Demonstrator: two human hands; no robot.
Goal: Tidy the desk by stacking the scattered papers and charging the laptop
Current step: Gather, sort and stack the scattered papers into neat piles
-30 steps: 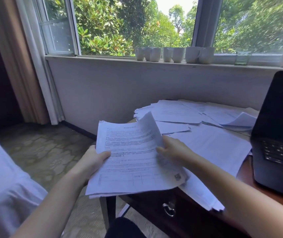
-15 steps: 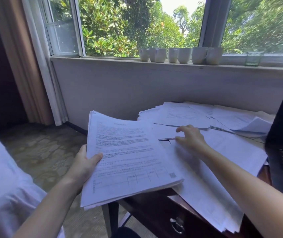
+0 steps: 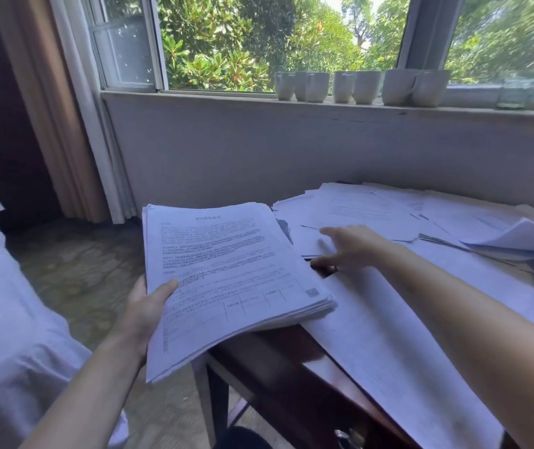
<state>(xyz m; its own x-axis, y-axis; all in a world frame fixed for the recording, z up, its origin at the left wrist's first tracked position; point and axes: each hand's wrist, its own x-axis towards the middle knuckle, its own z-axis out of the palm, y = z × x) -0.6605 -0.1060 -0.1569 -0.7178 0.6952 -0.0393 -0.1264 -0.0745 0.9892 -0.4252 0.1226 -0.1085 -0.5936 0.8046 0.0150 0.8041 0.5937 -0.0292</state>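
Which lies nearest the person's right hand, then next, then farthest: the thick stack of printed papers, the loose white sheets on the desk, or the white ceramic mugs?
1. Loose white sheets: on the desk, directly under the right hand.
2. Thick stack of printed papers: just left, held by the left hand.
3. White ceramic mugs: far back on the windowsill.

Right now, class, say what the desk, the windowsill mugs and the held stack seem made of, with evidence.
Desk: probably varnished wood; dark reddish-brown with a sheen. Mugs: likely glazed ceramic; white, opaque, smooth. Stack: matte printed paper; thin layered sheet edges.
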